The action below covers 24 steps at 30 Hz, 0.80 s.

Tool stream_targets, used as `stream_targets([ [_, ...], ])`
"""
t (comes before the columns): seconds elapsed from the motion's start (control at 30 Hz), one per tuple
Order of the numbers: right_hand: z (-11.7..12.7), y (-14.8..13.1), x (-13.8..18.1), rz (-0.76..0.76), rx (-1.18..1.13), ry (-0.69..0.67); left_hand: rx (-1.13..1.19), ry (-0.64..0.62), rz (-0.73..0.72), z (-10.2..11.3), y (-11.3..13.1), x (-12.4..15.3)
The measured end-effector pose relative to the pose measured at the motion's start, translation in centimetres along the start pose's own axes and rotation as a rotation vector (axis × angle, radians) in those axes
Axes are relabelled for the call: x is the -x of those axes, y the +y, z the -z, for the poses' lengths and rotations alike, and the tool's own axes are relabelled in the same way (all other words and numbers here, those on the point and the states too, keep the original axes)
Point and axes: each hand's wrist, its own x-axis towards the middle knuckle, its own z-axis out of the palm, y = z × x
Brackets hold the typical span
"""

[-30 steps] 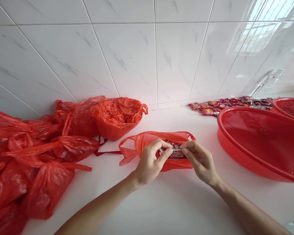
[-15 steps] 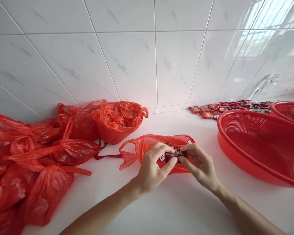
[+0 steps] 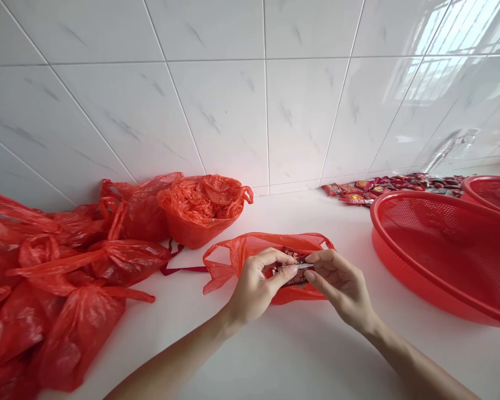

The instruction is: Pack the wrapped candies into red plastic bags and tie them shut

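Observation:
Over a spread red plastic bag (image 3: pixel 237 250), both my hands are pinched together at a small dark snack packet (image 3: pixel 294 278) with pale printing. My left hand (image 3: pixel 256 283) grips it between thumb and forefinger. My right hand (image 3: pixel 344 286) has its thumb and fingertips closed on the other end. A thin whitish strip (image 3: pixel 304 266) shows between the fingertips; it looks like the packet's edge. Dark printed wrapping lies behind and below the fingers, and I cannot tell whether it is all one packet. The bag's handle loop lies to the left on the white counter (image 3: pixel 241 361).
Knotted, filled red bags (image 3: pixel 83 322) are heaped at left. A rounded red bag (image 3: pixel 204 205) stuffed with more plastic stands near the tiled wall (image 3: pixel 225 116). Small red packets (image 3: pixel 358 194) lie along the wall at right, behind a large red mesh basket (image 3: pixel 433 255). A second basket (image 3: pixel 495 191) is partly visible.
The packet has turned between my fingers, so a whitish strip now shows where the printed face was. My hands stay in nearly the same place, and the view has tilted slightly.

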Motion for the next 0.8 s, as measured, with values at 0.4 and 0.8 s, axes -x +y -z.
stream_targets([
  [0.4,-0.21,-0.85,-0.34,-0.077,-0.138,-0.023,-0.049,0.071,-0.018,-0.32,-0.17,0.29],
  [0.8,-0.24,-0.86,-0.48,-0.125,-0.215,-0.058,-0.047,0.023,-0.01,0.13,-0.42,0.14],
])
